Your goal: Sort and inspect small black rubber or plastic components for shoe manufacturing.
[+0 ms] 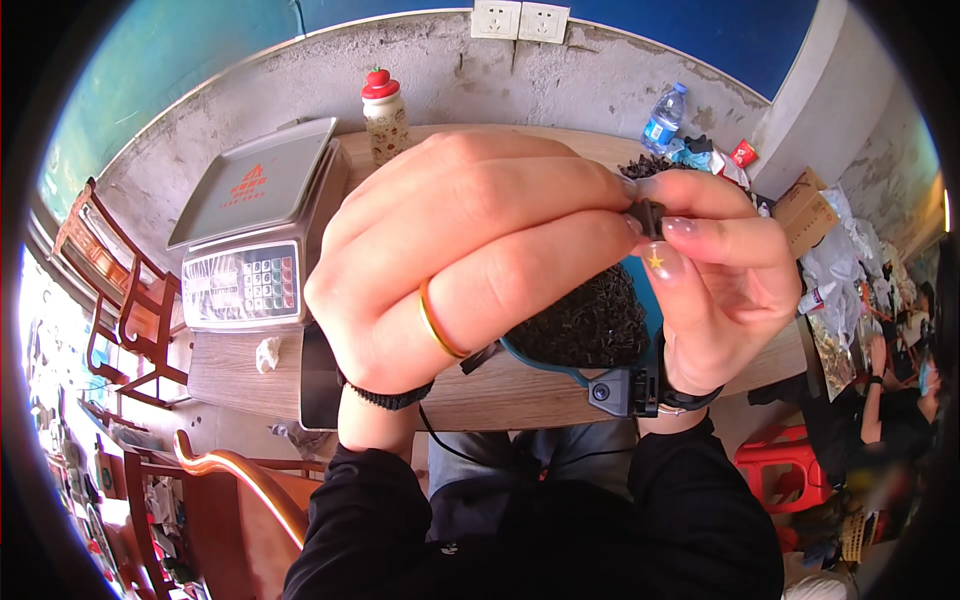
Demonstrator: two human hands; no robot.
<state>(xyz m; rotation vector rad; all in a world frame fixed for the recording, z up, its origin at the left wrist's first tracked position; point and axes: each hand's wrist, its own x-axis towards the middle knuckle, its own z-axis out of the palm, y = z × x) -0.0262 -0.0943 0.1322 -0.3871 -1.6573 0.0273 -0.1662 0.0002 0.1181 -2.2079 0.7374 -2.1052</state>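
Raised close to the camera, my left hand (470, 240) and my right hand (725, 270) meet at their fingertips. Between them is a small black part (650, 218), pinched by both hands and partly covered by the fingers. Its exact kind is too small to make out. Below and behind the hands lies a blue-green tray (655, 300) filled with many small black pieces (590, 325). My left hand hides part of that tray. A gold ring is on my left hand, and a small dark camera-like device (615, 392) sits at my right wrist.
A grey weighing scale (245, 230) stands left on the wooden table (235, 365), near a crumpled white tissue (267, 354). Behind are a red-capped bottle (385, 120) and a water bottle (664, 118). Another dark heap (650, 165) lies at the back. A person (870, 420) is at far right.
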